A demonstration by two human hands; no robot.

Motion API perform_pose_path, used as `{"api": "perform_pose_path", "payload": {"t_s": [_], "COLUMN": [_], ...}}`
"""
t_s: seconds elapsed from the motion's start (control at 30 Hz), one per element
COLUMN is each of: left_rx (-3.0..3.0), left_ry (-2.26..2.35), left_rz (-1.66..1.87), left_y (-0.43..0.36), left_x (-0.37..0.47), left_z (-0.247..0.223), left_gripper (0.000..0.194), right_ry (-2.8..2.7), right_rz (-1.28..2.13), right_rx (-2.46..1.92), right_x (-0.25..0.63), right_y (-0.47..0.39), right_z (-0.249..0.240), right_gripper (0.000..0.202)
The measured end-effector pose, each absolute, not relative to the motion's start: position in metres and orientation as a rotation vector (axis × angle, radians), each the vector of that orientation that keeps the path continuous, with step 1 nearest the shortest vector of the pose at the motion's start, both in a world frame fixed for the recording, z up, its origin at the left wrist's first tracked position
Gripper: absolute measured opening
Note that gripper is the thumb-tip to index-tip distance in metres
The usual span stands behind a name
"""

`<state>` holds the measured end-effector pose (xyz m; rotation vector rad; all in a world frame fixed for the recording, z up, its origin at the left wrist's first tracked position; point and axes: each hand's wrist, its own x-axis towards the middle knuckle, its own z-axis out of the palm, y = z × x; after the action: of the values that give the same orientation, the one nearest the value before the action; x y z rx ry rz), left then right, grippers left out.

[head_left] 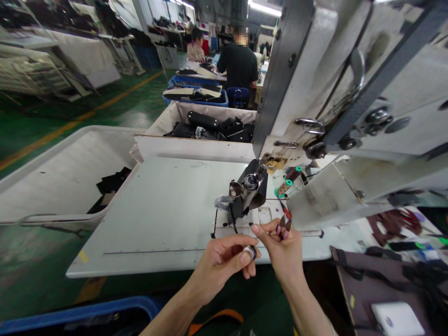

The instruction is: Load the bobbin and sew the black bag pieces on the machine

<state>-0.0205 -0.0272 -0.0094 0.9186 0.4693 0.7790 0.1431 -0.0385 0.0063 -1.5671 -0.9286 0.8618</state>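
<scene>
Near the front edge of the pale table (157, 200), my left hand (226, 259) is closed round a small round bobbin-like piece (249, 252). Just right of it, my right hand (282, 245) has thumb and forefinger pinched together beside the bobbin; any thread between them is too fine to make out. Small thread snips (284, 224) with red and dark parts are held in the same right hand, pointing up. Beyond both hands stands the sewing machine's needle area (248, 186), with dark material round its post.
The machine head (315, 84) looms at upper right. Thread spools (284, 187) stand beside the post. A white bin (70, 163) is at left, a box of black pieces (161, 123) behind the table. A person in black (240, 63) sits farther back. Brown fabric (367, 284) lies right.
</scene>
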Motion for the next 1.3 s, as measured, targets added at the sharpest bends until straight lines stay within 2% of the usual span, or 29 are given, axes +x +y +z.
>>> {"api": "perform_pose_path", "payload": {"t_s": [0.17, 0.27, 0.37, 0.53, 0.67, 0.8, 1.3], "left_rx": [0.920, 0.937, 0.958, 0.993, 0.988, 0.967, 0.929], "left_ry": [0.439, 0.460, 0.503, 0.565, 0.581, 0.587, 0.557], "left_rz": [0.748, 0.738, 0.736, 0.747, 0.752, 0.738, 0.721], "left_y": [-0.023, -0.017, -0.010, 0.004, 0.015, 0.023, 0.027], "left_x": [-0.029, -0.034, -0.040, -0.055, -0.068, -0.079, -0.089], "left_z": [-0.003, -0.002, -0.005, -0.007, -0.002, 0.010, 0.022], "left_gripper": [0.018, 0.018, 0.019, 0.021, 0.020, 0.019, 0.017], "right_ry": [-0.971, -1.027, -1.177, -1.293, -1.462, -1.688, -1.874], "right_rz": [0.563, 0.543, 0.602, 0.500, 0.667, 0.662, 0.637], "right_rx": [-1.756, -1.832, -1.872, -1.974, -1.794, -1.667, -1.609], "right_x": [0.155, 0.173, 0.199, 0.236, 0.218, 0.177, 0.108], "right_y": [-0.024, -0.020, -0.023, -0.035, -0.041, -0.040, -0.016], "right_z": [-0.038, -0.068, -0.078, -0.042, 0.000, 0.020, 0.014], "right_gripper": [0.038, 0.036, 0.036, 0.062, 0.049, 0.038, 0.020]}}
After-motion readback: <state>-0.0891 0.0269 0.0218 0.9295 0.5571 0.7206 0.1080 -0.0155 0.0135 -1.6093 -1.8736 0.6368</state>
